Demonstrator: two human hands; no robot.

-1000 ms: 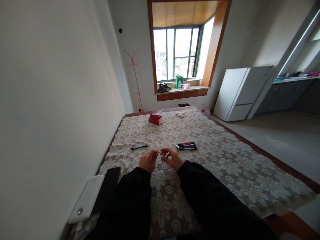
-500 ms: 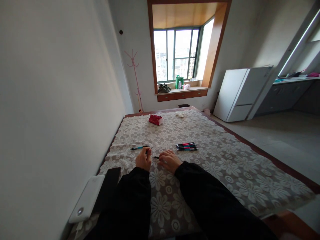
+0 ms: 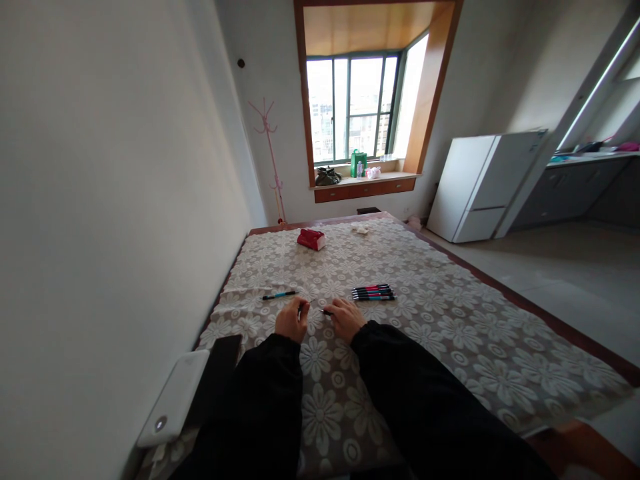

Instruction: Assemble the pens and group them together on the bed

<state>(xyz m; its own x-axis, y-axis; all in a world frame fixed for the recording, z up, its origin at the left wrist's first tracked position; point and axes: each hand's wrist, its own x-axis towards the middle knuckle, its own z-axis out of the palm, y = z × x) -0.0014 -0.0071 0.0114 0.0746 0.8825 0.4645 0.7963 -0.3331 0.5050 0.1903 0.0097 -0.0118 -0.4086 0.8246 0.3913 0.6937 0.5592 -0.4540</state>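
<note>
Over the flowered tablecloth [image 3: 320, 413], my left hand [image 3: 291, 321] is closed in a pinch on a small, thin dark pen part [image 3: 301, 309], mostly hidden by the fingers. My right hand [image 3: 346, 320], just across from it, grips a dark pen [image 3: 327, 312] whose end points toward the left hand; the rest lies under the fingers. A narrow gap separates the hands. Beyond my left hand lies a single blue-and-black pen [image 3: 279, 295]. Several pens [image 3: 373, 293], black with red and blue parts, lie side by side beyond my right hand.
A white power bank-like block [image 3: 175, 399] and a black flat object [image 3: 219, 373] lie by the left wall. Farther up the table are a red packet [image 3: 311, 239] and a small white item [image 3: 359, 230]. A white fridge [image 3: 483, 187] stands beyond the table's right side.
Both hands have shifted slightly to the right, my left one a little more clear of the single blue pen. The row of pens has not moved.
</note>
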